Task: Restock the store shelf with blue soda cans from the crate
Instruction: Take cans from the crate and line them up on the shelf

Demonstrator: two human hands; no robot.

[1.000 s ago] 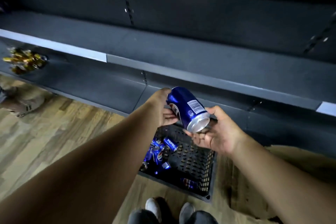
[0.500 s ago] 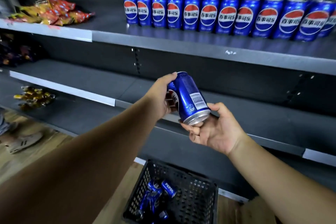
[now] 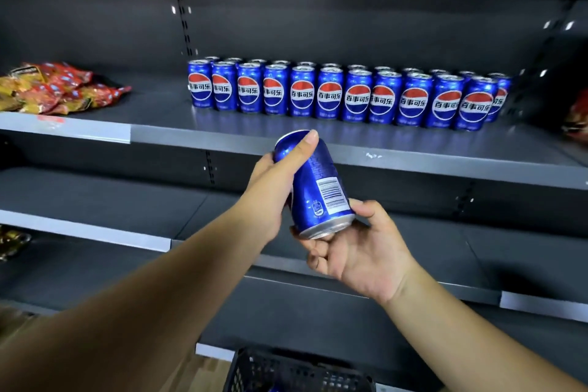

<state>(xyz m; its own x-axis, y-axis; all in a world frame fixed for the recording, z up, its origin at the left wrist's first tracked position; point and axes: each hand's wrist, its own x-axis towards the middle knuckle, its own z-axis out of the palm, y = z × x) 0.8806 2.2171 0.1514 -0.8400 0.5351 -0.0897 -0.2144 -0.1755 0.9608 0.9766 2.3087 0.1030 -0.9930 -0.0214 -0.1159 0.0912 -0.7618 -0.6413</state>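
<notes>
Head view, the only one: a blue soda can [image 3: 315, 184] is held tilted in mid-air between both hands, below the front edge of the stocked shelf [image 3: 413, 149]. The left hand [image 3: 273, 191] wraps the upper side of the can, its thumb laid along the shoulder up to the top rim. The right hand [image 3: 356, 251] cups the base from underneath, with the thumb against the lower wall beside the barcode and the fingers curled under the silver bottom.

Up and beyond the hands, a row of upright cans [image 3: 346, 94] stands on that shelf, at least two deep; how many rows lie behind is hard to tell in the dim light. Below the wrists, the rim of the black crate [image 3: 286, 369] shows at the frame's bottom edge.

The can looks sealed, so it is probably fairly heavy for its size and stiff while full, though its thin wall dents if dropped. The glossy side is likely slippery; a grip round the middle of the body, thumb opposite fingers, should hold best for setting it upright.
</notes>
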